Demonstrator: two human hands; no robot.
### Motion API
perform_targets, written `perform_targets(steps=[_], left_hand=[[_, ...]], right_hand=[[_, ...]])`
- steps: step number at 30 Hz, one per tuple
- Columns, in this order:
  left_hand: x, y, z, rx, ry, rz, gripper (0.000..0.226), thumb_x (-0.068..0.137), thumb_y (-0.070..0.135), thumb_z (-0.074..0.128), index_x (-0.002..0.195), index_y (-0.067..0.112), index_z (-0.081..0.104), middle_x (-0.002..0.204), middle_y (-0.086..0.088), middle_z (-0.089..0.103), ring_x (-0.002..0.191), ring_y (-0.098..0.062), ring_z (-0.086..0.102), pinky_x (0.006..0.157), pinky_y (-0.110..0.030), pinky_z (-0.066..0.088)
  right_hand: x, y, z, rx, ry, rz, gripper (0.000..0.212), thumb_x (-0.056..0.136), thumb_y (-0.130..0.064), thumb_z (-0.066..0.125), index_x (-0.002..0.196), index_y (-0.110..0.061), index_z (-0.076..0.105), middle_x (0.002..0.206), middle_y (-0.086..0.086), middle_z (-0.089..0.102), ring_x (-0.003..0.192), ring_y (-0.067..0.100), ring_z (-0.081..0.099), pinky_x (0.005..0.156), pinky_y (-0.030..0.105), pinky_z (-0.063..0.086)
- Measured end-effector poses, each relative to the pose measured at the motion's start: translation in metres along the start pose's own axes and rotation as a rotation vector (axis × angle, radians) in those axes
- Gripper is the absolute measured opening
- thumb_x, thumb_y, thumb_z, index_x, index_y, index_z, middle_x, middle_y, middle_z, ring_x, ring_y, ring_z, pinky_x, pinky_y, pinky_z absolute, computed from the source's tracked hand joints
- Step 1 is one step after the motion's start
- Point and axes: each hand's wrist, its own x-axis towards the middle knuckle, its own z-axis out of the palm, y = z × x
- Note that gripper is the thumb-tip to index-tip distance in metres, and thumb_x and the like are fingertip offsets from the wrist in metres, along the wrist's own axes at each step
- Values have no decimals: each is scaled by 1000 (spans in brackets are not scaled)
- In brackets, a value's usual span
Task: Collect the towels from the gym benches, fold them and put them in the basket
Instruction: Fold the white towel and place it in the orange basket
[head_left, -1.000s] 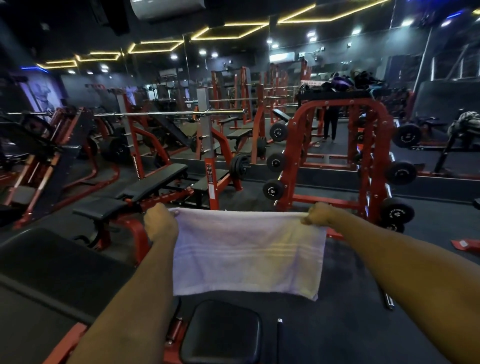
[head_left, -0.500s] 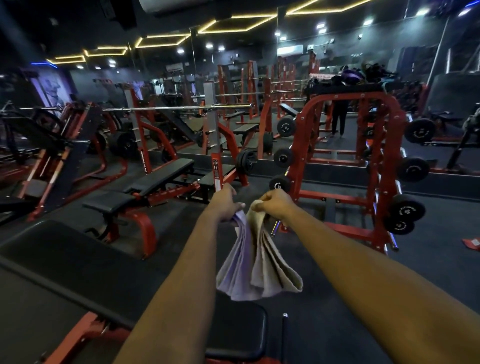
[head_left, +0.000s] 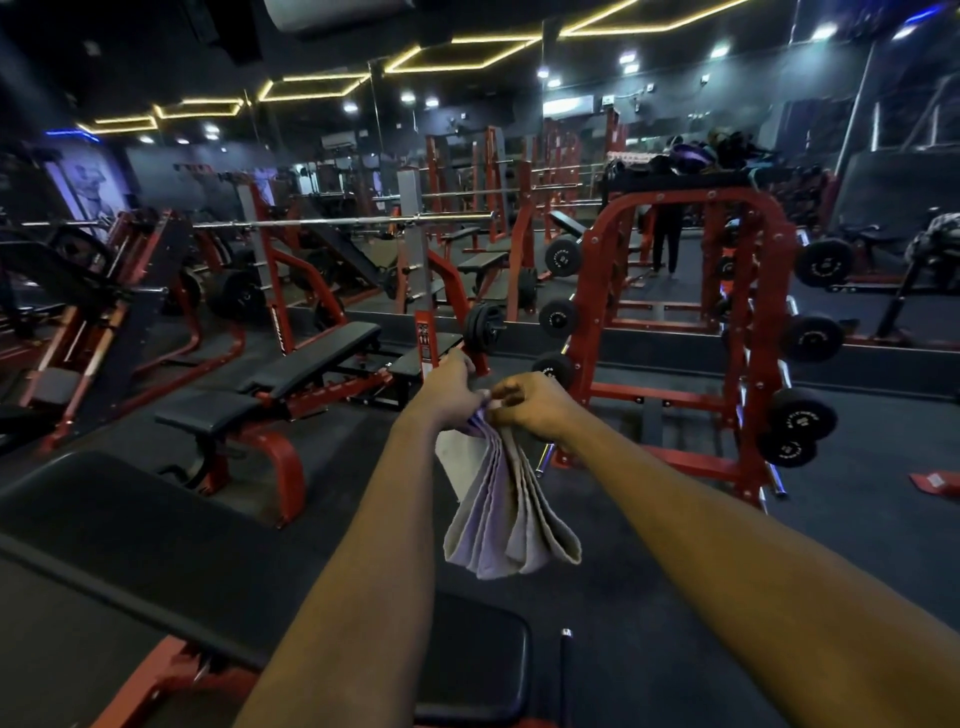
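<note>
Between the long black padded bench (head_left: 130, 530) at the lower left and the red steel plate rack (head_left: 691, 322) at the right, a strip of dark rubber floor (head_left: 649, 571) lies open and runs forward from the person. The bench's long edge cuts diagonally across the lower left corner. A small black square seat pad (head_left: 478, 660) sits just below the arms. The rack's red base rail borders the floor strip on the right, and black round plates hang from its pegs. A second black flat bench on a red frame (head_left: 311, 358) stands well apart to the left, beyond more bare floor.

Both arms reach forward over this gap. The left hand (head_left: 452, 387) and the right hand (head_left: 530, 402) are drawn together, knuckles close, and each has fingers curled and pinching the top edge of a pale lilac-and-beige cloth towel (head_left: 506, 514). The towel hangs from that shared grip in several gathered layers, free in the air above the floor, touching neither bench nor rack.
</note>
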Motion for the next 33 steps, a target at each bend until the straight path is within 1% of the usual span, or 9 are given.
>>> perform_targets(steps=[6,8,12,16,19,22,26,29,33], left_hand=[[-7,-2,-4,-200,-89,-53,29,90,3,38,112,22,42,95,-27,63,68,-34,65,52,-36,52],[-1,-19,-9,-45,-15,1,33,82,20,54,114,22,45,99,-17,62,80,-29,62,62,-39,53],[5,-63,-6,494,-437,-67,94,52,44,80,135,19,44,129,-5,55,114,-22,56,99,-41,49],[5,-72,15,491,-257,-8,39,68,30,82,100,16,67,97,-2,66,90,-19,62,73,-28,48],[13,-51,31,236,-120,153,24,80,28,74,102,19,68,98,-2,69,92,-20,65,79,-33,53],[23,-22,63,91,-95,246,22,91,30,61,107,15,63,106,-8,68,100,-27,63,88,-43,52],[25,19,130,27,-104,328,23,99,25,51,116,12,57,121,-11,63,113,-28,58,85,-29,38],[16,47,190,-15,-136,389,5,99,22,50,100,19,53,102,-10,63,102,-31,60,76,-30,37],[1,87,276,-65,-180,437,20,100,24,48,117,17,56,108,-13,65,101,-29,60,80,-31,40]], right_hand=[[-10,16,-5,72,32,-33,40,74,-13,81,110,-14,63,104,0,71,98,14,68,91,37,56],[-12,17,-10,113,76,-61,27,80,-5,73,105,-13,65,101,3,72,99,18,68,92,38,56],[-15,26,-34,223,201,-47,22,85,-1,64,95,-21,69,103,6,71,100,23,68,90,40,56],[-27,50,-62,25,431,99,25,84,3,57,93,-18,67,102,5,71,98,22,65,81,26,48],[-50,89,-82,-81,600,346,19,89,-10,54,97,-6,70,105,15,71,98,31,66,76,27,46],[-80,126,-99,-16,692,453,17,93,-16,50,100,-4,60,114,21,67,103,31,63,87,38,50],[-128,163,-130,52,810,507,17,94,-18,48,105,-9,56,115,21,64,107,33,60,90,40,46],[-178,184,-162,104,904,522,13,89,-25,46,96,-17,51,100,13,61,93,26,56,82,39,47],[-252,225,-209,102,958,576,6,90,-18,43,86,-22,45,88,12,58,82,25,57,66,43,49]])
